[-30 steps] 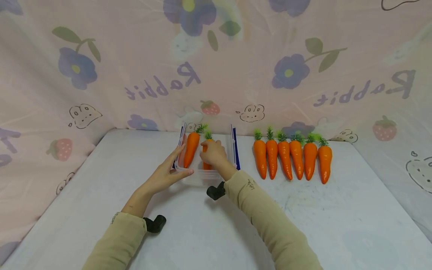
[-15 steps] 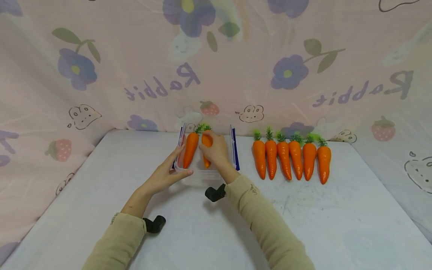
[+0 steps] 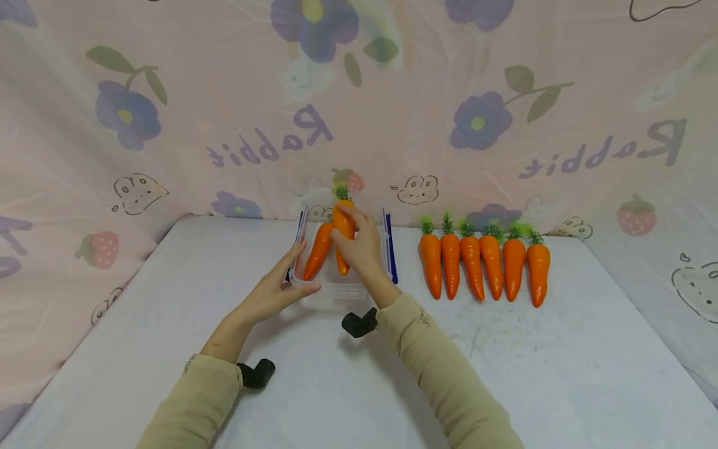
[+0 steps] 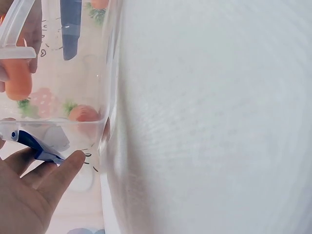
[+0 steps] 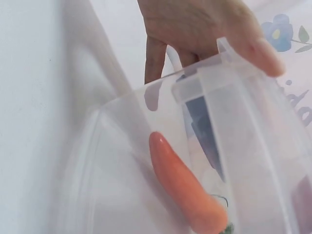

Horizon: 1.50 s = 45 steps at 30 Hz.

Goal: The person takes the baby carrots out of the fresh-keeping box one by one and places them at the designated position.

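Note:
My right hand pinches an orange toy carrot by its sides, over the clear plastic box. That carrot is tilted, its green leafy top up and its tip pointing down into the box. A second carrot lies slanted in the box's left part, also visible through the plastic in the right wrist view. My left hand steadies the box's near left corner, fingers straight along the left side by a blue latch flap, thumb stretched along the front wall.
Several carrots lie in a row on the white table, right of the box, leafy ends toward the back. Another blue flap hangs open on the box's right side. A printed cloth rises behind the table.
My right hand has shifted away from me and upward, bringing the pinched carrot's leafy top above the box's far end. My left hand stays at the box's corner.

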Each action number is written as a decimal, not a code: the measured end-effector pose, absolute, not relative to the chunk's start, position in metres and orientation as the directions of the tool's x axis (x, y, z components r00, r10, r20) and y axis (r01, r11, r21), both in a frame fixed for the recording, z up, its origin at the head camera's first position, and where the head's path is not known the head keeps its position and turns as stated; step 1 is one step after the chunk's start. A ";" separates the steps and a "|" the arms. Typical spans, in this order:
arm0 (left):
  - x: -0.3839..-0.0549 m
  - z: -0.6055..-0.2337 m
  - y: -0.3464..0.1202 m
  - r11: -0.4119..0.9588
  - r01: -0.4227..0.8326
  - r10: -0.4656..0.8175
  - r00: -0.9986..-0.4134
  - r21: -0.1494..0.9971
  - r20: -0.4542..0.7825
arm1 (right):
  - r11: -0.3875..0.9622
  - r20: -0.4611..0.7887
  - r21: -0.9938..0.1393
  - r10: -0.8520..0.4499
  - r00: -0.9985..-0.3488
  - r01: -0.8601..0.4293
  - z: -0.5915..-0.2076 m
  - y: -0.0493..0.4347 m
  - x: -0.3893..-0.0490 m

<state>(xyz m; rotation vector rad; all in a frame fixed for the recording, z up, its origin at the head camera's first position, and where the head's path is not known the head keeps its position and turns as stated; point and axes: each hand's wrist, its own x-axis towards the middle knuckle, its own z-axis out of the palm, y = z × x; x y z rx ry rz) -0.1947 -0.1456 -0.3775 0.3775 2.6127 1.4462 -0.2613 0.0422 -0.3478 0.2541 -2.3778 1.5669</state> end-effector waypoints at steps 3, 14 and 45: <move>-0.195 -0.377 -0.146 0.507 0.149 0.280 -0.960 0.849 0.002 | 0.375 0.396 -0.853 0.013 -0.918 -0.363 -0.348 0.044 -0.261; -0.195 -0.374 -0.147 0.519 0.141 0.280 -0.960 0.843 -0.012 | 0.358 0.494 -0.812 -0.002 -0.870 -0.462 -0.343 0.048 -0.258; -0.195 -0.378 -0.149 0.506 0.179 0.307 -0.951 0.844 0.017 | 0.474 0.533 -0.756 0.046 -0.845 -0.452 -0.342 0.128 -0.250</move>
